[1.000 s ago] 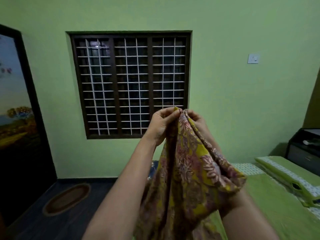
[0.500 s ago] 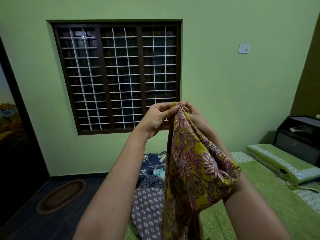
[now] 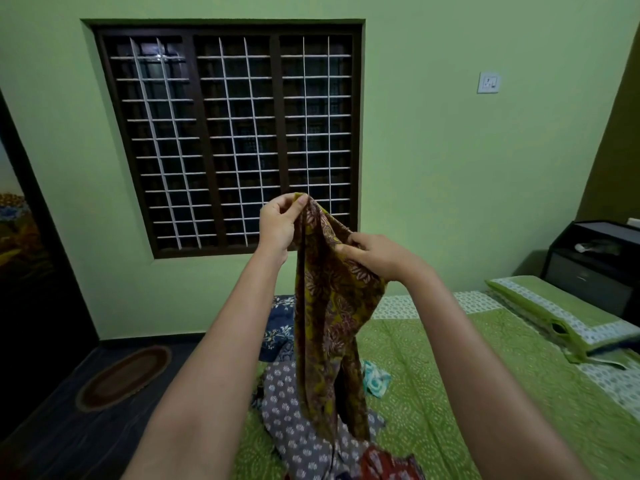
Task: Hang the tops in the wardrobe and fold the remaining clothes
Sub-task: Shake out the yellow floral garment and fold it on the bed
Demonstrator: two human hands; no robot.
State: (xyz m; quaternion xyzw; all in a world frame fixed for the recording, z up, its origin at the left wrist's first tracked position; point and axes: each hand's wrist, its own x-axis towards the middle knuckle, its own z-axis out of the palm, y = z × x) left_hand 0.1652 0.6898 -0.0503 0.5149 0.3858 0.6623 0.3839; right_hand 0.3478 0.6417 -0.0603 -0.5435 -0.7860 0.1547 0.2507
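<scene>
A mustard-yellow garment with a maroon floral print (image 3: 329,320) hangs in the air in front of me above the bed. My left hand (image 3: 278,225) pinches its top edge between thumb and fingers. A little lower and to the right, my right hand (image 3: 375,252) grips a fold of the same garment. Under it on the bed lie a grey top with white dots (image 3: 294,427), a dark blue floral piece (image 3: 278,327), a small teal and white cloth (image 3: 375,379) and a red printed piece (image 3: 388,464).
The bed has a green patterned sheet (image 3: 485,393) and a green pillow (image 3: 561,313) at the right. A black bedside cabinet (image 3: 595,265) stands behind the pillow. A barred window (image 3: 228,136) fills the wall ahead. An oval mat (image 3: 124,375) lies on the dark floor at the left.
My right hand has slid down and to the right along the garment, away from my left hand at the top edge. The cloth now hangs longer, and the view has dipped toward the bed.
</scene>
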